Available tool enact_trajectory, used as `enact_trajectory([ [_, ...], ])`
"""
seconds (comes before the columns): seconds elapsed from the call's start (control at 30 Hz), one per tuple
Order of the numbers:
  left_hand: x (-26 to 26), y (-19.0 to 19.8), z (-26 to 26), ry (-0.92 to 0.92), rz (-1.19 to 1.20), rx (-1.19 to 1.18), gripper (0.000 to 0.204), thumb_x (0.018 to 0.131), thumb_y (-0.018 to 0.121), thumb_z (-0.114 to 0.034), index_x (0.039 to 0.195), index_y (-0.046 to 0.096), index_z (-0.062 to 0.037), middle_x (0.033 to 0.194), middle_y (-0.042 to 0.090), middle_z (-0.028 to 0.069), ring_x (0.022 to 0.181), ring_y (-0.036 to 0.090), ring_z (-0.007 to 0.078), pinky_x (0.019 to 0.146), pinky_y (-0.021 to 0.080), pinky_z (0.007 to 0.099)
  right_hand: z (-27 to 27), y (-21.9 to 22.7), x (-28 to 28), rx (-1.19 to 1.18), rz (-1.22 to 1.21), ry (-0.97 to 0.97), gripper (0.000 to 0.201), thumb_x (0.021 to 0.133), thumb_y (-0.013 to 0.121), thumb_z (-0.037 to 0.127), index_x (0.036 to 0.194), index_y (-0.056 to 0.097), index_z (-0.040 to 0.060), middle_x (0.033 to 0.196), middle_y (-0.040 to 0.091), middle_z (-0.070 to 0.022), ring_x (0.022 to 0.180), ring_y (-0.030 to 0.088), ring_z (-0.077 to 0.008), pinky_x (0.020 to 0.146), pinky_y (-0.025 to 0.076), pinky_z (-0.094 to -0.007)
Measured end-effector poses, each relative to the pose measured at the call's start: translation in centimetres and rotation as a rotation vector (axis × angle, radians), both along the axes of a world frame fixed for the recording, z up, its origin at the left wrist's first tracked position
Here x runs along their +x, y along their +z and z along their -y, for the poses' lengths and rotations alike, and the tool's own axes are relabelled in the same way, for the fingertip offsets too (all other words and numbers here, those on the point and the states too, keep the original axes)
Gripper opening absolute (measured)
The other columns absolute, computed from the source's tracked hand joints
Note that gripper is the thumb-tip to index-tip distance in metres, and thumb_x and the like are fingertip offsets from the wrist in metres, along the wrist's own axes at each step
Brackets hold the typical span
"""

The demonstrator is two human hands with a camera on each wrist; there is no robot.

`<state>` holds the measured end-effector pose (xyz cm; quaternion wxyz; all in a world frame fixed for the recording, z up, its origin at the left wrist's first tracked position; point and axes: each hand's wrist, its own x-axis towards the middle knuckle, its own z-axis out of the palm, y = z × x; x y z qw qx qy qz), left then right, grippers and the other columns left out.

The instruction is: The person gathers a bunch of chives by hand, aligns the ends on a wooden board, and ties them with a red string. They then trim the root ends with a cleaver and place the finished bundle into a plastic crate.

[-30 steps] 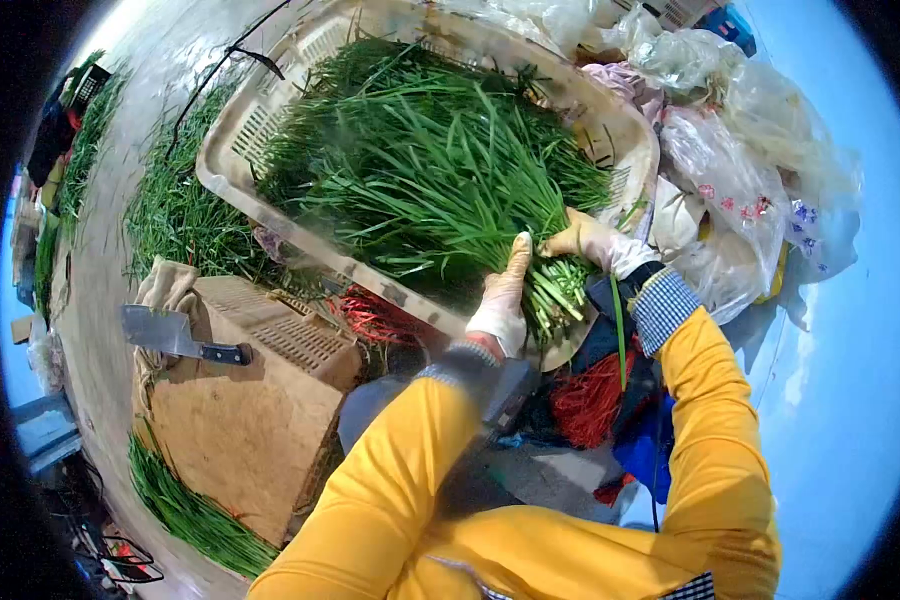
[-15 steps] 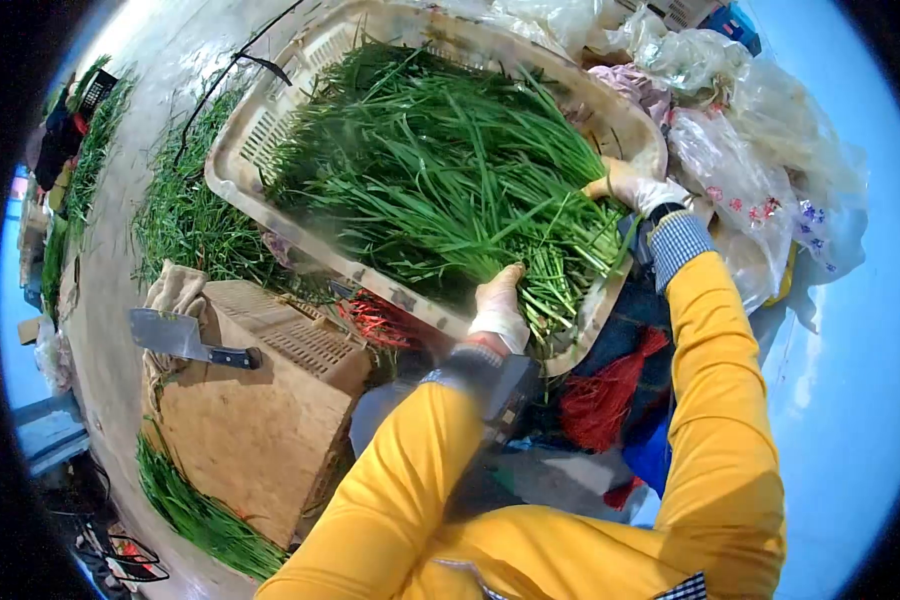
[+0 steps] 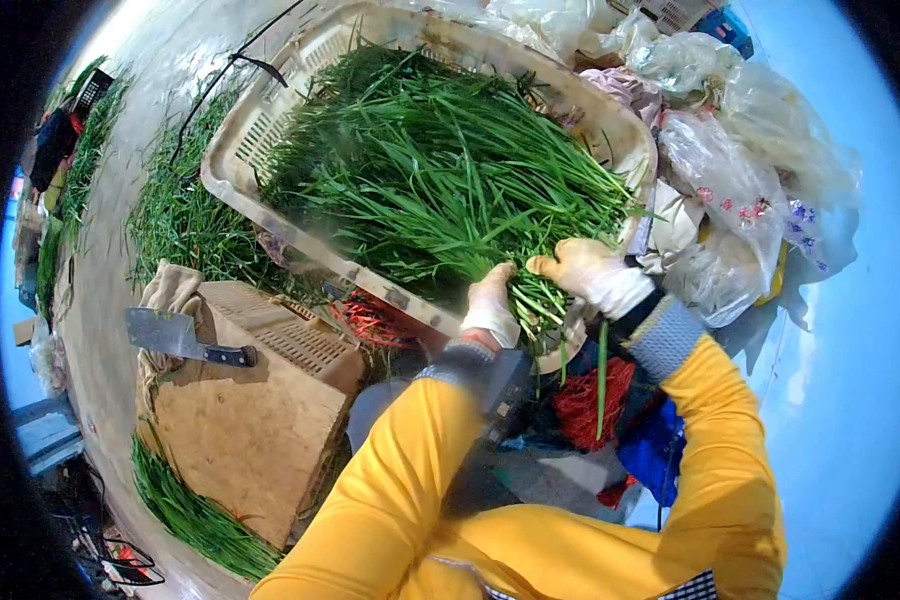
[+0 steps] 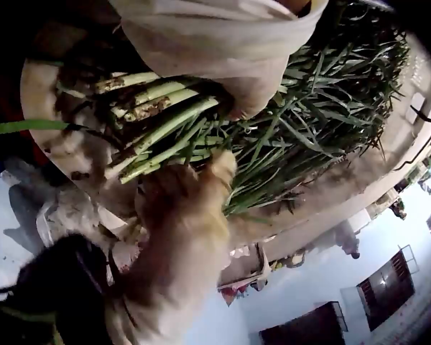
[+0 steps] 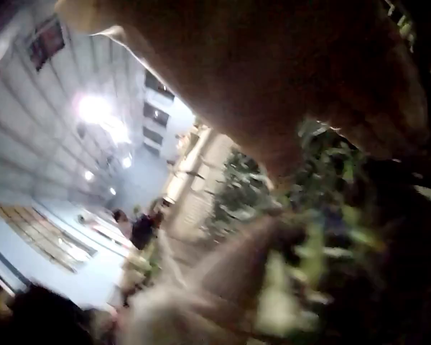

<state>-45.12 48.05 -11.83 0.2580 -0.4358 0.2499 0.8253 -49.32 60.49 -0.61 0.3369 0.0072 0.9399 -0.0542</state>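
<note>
A bunch of long green leafy stalks (image 3: 540, 300) has its pale cut ends at the near right corner of a cream plastic basket (image 3: 310, 258) heaped with the same greens (image 3: 410, 160). My gloved left hand (image 3: 491, 306) grips the bunch from its left side, thumb on top. My gloved right hand (image 3: 592, 274) is at the bunch's right side, fingers curled at the stalks. In the left wrist view the pale stalk ends (image 4: 158, 122) lie between my left hand (image 4: 215, 50) and my right hand (image 4: 187, 237). The right wrist view is dark and blurred.
A cleaver (image 3: 185, 337) and a cloth glove (image 3: 172, 288) lie on an upturned crate with a board (image 3: 240, 420) at the left. Cut greens (image 3: 195, 505) lie beside it. Clear plastic bags (image 3: 725, 170) heap up at the right. Red strings (image 3: 592, 405) hang below the basket.
My right hand moved out to the basket's right corner, spreading stalks there, then came back down and left beside my left hand. My left hand stayed at the bunch.
</note>
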Motion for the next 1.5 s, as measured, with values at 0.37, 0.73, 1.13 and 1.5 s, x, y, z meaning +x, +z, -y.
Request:
enact_trajectory([
  [0.37,-1.2,1.5,1.1,0.033,-0.061,0.083,0.023,0.086,0.06,-0.033,0.091,0.061,-0.0106,0.074,0.062,0.0059,0.051,0.057,0.0213,0.04,0.045,0.0345,0.3,-6.8,0.2,-0.963,0.422,-0.804,0.042,0.097,0.046,0.04,0.114,0.061,0.0052,0.098,0.068,-0.0076,0.077,0.063,-0.0175,0.073,0.051,-0.0311],
  [0.73,-1.6,1.7,2.6,0.149,-0.003,-0.01,0.079,0.073,0.072,-0.054,0.127,0.046,-0.0027,0.114,0.058,0.0171,0.086,0.064,0.0265,0.061,0.056,0.0435,-1.9,-10.4,-1.4,-0.672,0.34,-0.474,0.07,0.088,0.046,0.061,0.107,0.064,-0.0034,0.099,0.068,-0.0155,0.085,0.064,-0.0254,0.079,0.047,-0.0345],
  [1.13,-2.8,-1.6,2.6,-0.043,0.027,-0.467,0.104,0.078,0.067,-0.056,0.143,0.003,-0.0043,0.12,0.054,0.02,0.085,0.064,0.0301,0.059,0.057,0.0421,0.7,-7.6,-0.2,-0.794,0.141,-0.4,0.046,0.097,0.046,0.04,0.112,0.058,-0.0012,0.095,0.066,-0.0057,0.078,0.062,-0.0135,0.073,0.05,-0.0278],
  [1.5,-2.4,3.2,4.6,-0.234,-0.048,0.165,0.074,0.079,0.054,-0.069,0.118,0.057,-0.0063,0.106,0.065,0.0143,0.092,0.059,0.027,0.081,0.048,0.0433,6.6,-3.7,3.4,-0.193,-0.431,-0.044,0.043,0.091,0.047,0.03,0.103,0.05,-0.0105,0.069,0.061,-0.025,0.063,0.061,-0.0407,0.055,0.048,-0.0487],
])
